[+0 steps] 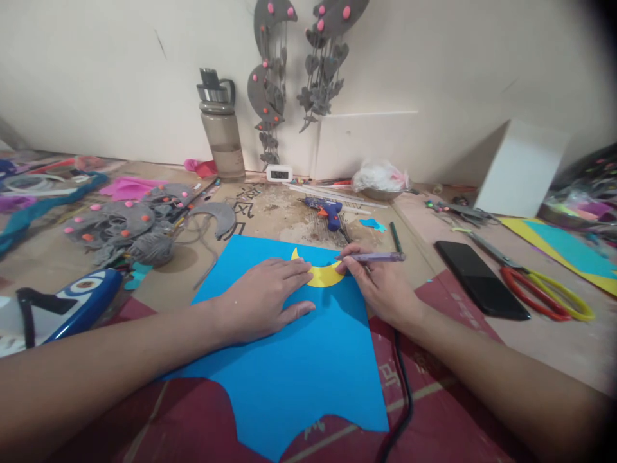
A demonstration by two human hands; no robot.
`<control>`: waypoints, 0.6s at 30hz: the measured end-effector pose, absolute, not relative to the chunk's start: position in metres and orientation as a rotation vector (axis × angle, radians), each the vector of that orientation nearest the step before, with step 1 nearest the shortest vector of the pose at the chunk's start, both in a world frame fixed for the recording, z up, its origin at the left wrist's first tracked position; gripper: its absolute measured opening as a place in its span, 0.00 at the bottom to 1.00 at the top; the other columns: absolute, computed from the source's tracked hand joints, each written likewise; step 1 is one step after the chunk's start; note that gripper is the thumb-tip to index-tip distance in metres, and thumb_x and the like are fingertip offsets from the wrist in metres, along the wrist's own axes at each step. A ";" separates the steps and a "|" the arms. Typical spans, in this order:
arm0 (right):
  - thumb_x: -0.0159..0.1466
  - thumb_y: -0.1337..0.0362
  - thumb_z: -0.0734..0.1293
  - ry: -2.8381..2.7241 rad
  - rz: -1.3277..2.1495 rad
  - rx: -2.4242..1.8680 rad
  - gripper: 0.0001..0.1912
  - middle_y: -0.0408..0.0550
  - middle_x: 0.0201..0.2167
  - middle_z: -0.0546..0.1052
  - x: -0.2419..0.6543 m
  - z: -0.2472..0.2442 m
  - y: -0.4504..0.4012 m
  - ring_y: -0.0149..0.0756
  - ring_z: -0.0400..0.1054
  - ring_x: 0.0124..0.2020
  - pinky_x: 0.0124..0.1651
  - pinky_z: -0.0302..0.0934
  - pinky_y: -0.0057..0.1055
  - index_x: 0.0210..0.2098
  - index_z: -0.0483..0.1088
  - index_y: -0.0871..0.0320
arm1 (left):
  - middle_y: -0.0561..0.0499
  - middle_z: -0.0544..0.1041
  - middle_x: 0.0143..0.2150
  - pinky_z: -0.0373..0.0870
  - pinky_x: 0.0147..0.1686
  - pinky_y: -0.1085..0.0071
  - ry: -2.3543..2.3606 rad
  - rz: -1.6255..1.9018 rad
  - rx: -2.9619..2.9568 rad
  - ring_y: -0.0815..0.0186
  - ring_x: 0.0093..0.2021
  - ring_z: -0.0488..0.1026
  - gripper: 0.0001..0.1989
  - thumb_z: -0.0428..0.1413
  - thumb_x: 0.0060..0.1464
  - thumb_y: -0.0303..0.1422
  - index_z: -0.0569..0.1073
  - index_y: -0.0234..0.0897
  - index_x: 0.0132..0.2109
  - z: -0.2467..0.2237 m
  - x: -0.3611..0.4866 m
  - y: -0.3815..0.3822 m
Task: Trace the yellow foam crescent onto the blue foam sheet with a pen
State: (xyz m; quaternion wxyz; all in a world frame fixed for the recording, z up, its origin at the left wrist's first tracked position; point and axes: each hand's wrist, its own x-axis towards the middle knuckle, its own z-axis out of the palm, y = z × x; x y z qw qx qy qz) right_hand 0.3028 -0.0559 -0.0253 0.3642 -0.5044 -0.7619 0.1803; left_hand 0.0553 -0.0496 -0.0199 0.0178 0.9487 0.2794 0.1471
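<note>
A yellow crescent moon cutout (326, 276) lies on a large blue sheet (308, 366) whose near edge has curved pieces cut away. My left hand (270, 292) rests flat, its fingertips pressing the left part of the crescent and its thumb stretched over the blue sheet. In my right hand (380, 286) a slim light-purple pen (373, 256) is pinched, its tip by the crescent's right point. The pen lies nearly level, pointing left.
Beyond the sheet lie a blue glue gun (330, 214), blue scraps (373, 224) and a dark green pen (396, 236). Rightward are a black phone (481, 279) and scissors (535, 283). Grey felt pieces (128, 222) and a water bottle (224, 141) stand left. A black cable (402, 386) runs beside the sheet.
</note>
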 end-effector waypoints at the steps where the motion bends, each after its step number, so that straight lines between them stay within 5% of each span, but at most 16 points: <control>1: 0.72 0.54 0.58 -1.917 0.478 -1.286 0.12 0.48 0.33 0.80 0.303 -0.026 -0.055 0.41 0.76 0.39 0.45 0.67 0.39 0.41 0.67 0.55 | 0.39 0.74 0.61 0.70 0.58 0.53 0.866 0.461 2.944 0.51 0.61 0.71 0.24 0.49 0.67 0.46 0.72 0.33 0.59 -0.021 0.055 -0.049; 8: 0.71 0.50 0.60 -1.396 0.563 -1.206 0.13 0.44 0.28 0.79 0.305 -0.026 -0.049 0.39 0.76 0.34 0.44 0.68 0.40 0.42 0.64 0.53 | 0.40 0.74 0.62 0.69 0.60 0.50 0.848 0.486 2.918 0.50 0.63 0.70 0.23 0.49 0.67 0.43 0.73 0.33 0.60 -0.023 0.054 -0.047; 18: 0.73 0.53 0.57 -1.885 0.466 -1.131 0.13 0.48 0.37 0.80 0.307 -0.031 -0.055 0.39 0.76 0.42 0.49 0.67 0.41 0.47 0.66 0.54 | 0.40 0.74 0.61 0.70 0.59 0.50 0.835 0.521 2.915 0.50 0.62 0.71 0.20 0.50 0.67 0.41 0.74 0.34 0.59 -0.023 0.054 -0.048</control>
